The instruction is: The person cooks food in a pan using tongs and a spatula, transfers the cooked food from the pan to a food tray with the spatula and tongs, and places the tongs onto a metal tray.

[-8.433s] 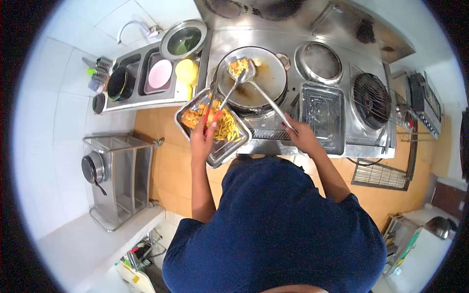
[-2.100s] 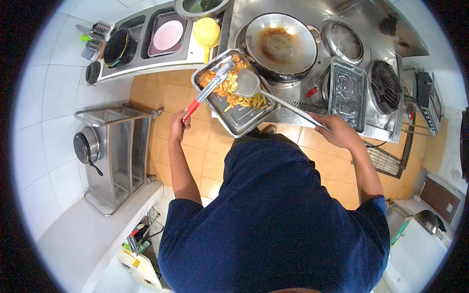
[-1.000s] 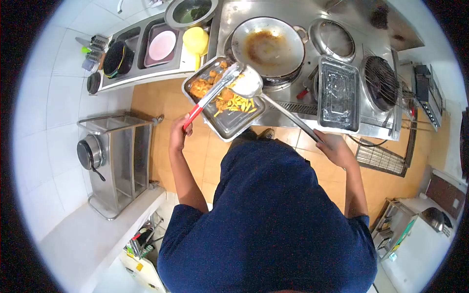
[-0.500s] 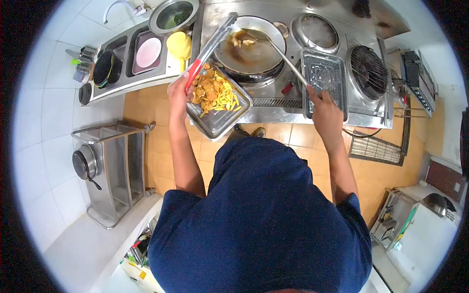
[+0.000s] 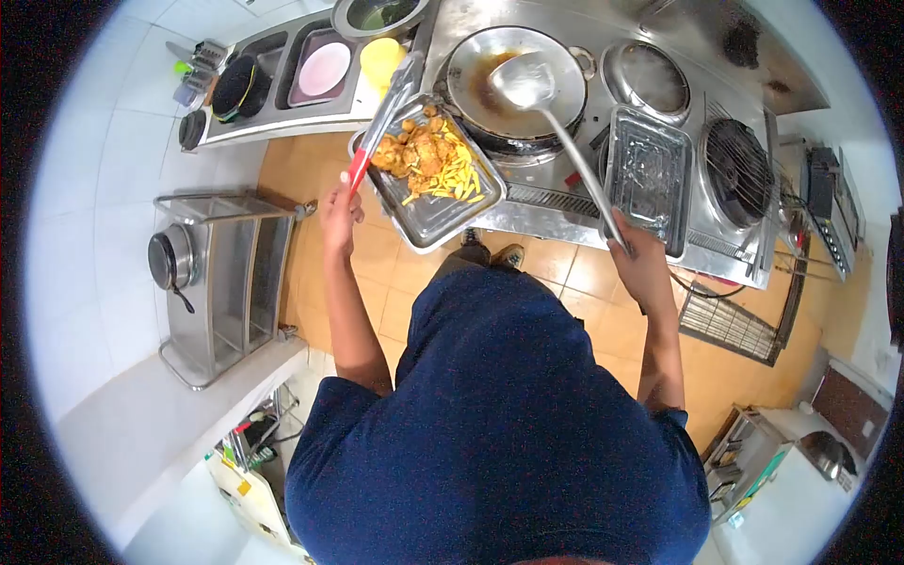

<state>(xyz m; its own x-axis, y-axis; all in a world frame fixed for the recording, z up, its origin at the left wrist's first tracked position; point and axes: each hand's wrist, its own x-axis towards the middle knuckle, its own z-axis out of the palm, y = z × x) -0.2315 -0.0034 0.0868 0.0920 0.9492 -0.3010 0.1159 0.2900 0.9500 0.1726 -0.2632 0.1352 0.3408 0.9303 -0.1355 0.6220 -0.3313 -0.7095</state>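
Observation:
My left hand (image 5: 340, 215) is closed round the red handle of the metal tongs (image 5: 378, 122), whose tips point up past the left edge of a metal tray (image 5: 424, 226). Fried pieces (image 5: 424, 153) and yellow fries (image 5: 457, 179) lie in that tray, between the sink counter and the stove. In my right hand (image 5: 640, 259) is the long handle of a metal ladle (image 5: 525, 81). The ladle's bowl is over the wok (image 5: 471, 80), which has brown residue and liquid at its bottom. Whether the bowl touches the wok, I cannot tell.
Right of the wok are an oblong metal tray (image 5: 650, 179), a round lidded pot (image 5: 646, 79) and a black grill grate (image 5: 737, 169). Left are a pink plate (image 5: 324, 69), a yellow dipper (image 5: 381, 60) and a metal basin (image 5: 377, 15). A wheeled metal rack (image 5: 226, 282) stands lower left.
The ladle's bowl has risen from the wok's bottom and now shows its shiny face. The tongs have drawn back from the wok. The head view has shifted, moving the scene slightly right.

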